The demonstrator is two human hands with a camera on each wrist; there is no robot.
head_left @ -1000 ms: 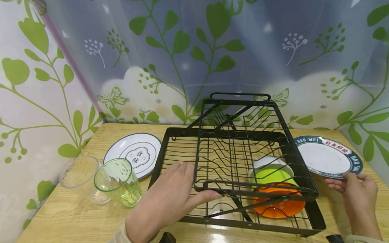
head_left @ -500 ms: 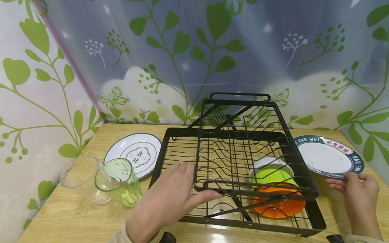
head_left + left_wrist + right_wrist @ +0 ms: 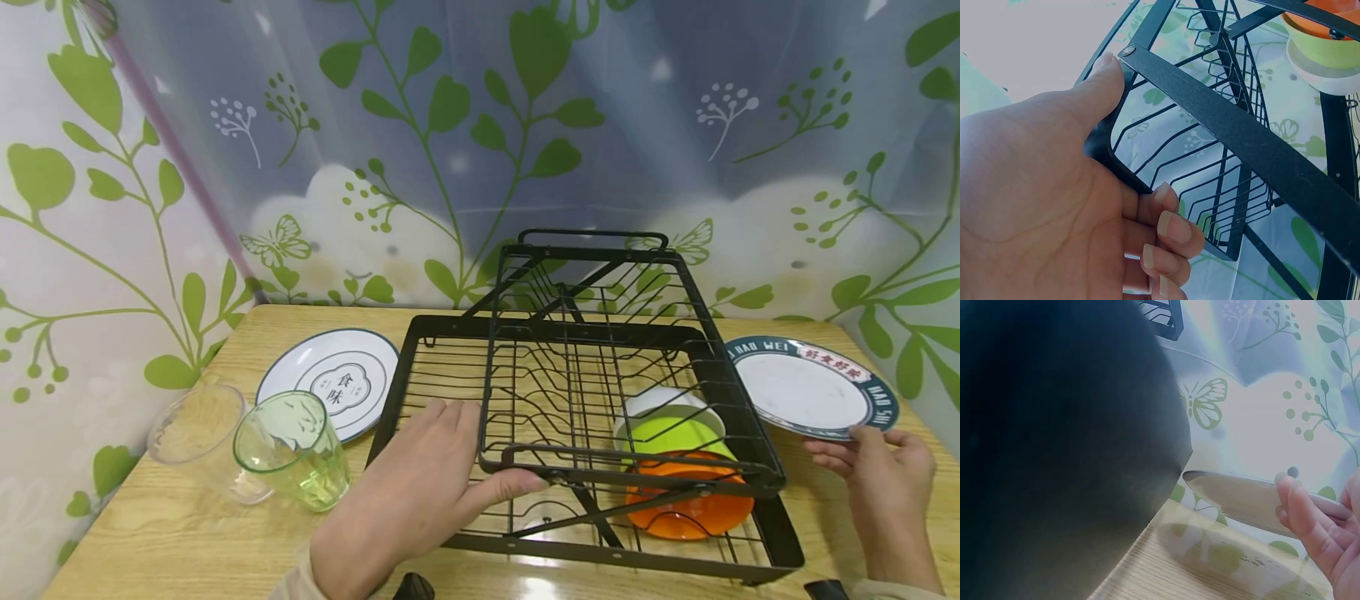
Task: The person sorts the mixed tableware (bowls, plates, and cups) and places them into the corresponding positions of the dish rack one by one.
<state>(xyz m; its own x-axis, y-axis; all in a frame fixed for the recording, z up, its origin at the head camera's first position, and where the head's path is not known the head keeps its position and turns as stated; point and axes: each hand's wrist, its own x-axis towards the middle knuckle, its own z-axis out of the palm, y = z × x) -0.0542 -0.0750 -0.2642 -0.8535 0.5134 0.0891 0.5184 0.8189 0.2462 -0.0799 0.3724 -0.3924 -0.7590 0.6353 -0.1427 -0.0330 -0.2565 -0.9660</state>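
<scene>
My left hand (image 3: pixel 408 492) grips the front left corner of the upper tier of a black two-tier dish rack (image 3: pixel 720 333). In the left wrist view, the thumb (image 3: pixel 1107 84) lies along the rack's frame and the fingers (image 3: pixel 1175 228) curl in below it. At the right, my right hand (image 3: pixel 892 483) pinches the near rim of a white plate (image 3: pixel 806 392) with a dark green lettered border. The right wrist view shows this plate (image 3: pixel 1241 497) from the side, held over the tabletop, the fingers at its edge. A dark blur covers much of that view.
On the rack's lower tier, at the right, lean an orange bowl (image 3: pixel 686 508), a lime green bowl (image 3: pixel 675 433) and a white bowl (image 3: pixel 667 400). Left of the rack, a clear cup (image 3: pixel 198 442) and a green cup (image 3: pixel 292 450) stand before a white plate (image 3: pixel 360 342). A patterned curtain hangs behind.
</scene>
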